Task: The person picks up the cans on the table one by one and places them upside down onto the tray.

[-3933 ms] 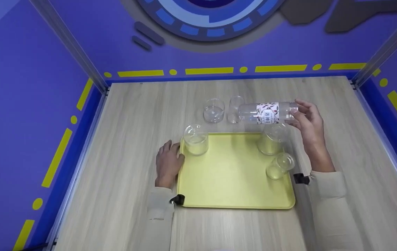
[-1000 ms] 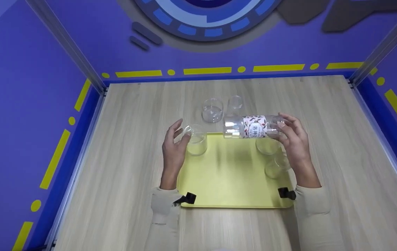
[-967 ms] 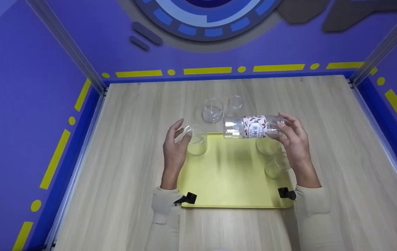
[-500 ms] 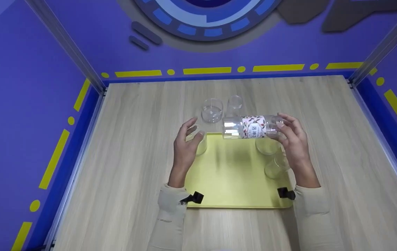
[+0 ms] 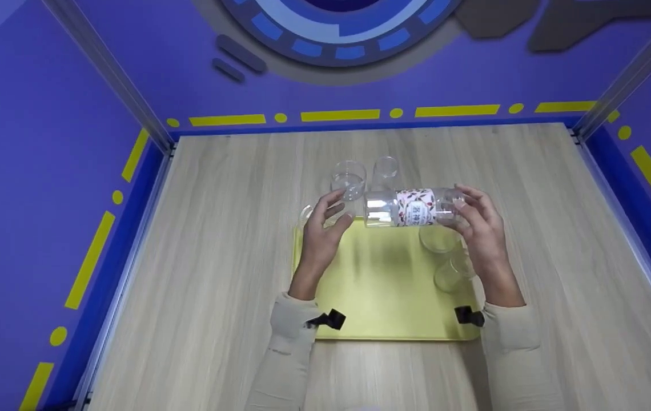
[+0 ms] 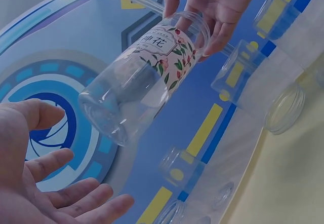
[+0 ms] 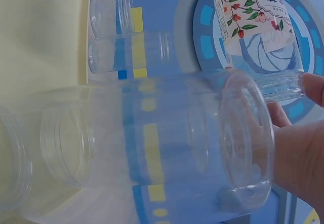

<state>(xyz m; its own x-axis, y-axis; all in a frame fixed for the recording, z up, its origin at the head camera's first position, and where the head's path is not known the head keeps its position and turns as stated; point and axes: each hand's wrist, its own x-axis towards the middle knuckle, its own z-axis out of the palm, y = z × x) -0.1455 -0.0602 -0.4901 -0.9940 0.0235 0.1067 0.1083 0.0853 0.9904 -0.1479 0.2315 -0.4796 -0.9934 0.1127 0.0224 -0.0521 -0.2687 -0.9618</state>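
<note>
Clear cylindrical plastic bottle (image 5: 408,207) with floral paper label lay sideways in the air above the tray's (image 5: 382,297) far edge. Right hand (image 5: 482,228) fingers curled around its neck end; left hand (image 5: 325,231) fingers loose, open, just beside its base. Five clear jars: three on the smooth yellow tray, two beyond it on the woodgrain bench (image 5: 217,257).

Clear, glossy plastic bottle (image 5: 411,207) with a matt paper-looking floral label (image 5: 417,206). Glossy see-through jars (image 5: 349,180), glass or plastic, can't tell. Smooth matt yellow plastic tray (image 5: 385,285) on a matt wood-grain tabletop (image 5: 217,257). Soft cloth sleeves (image 5: 285,354).
</note>
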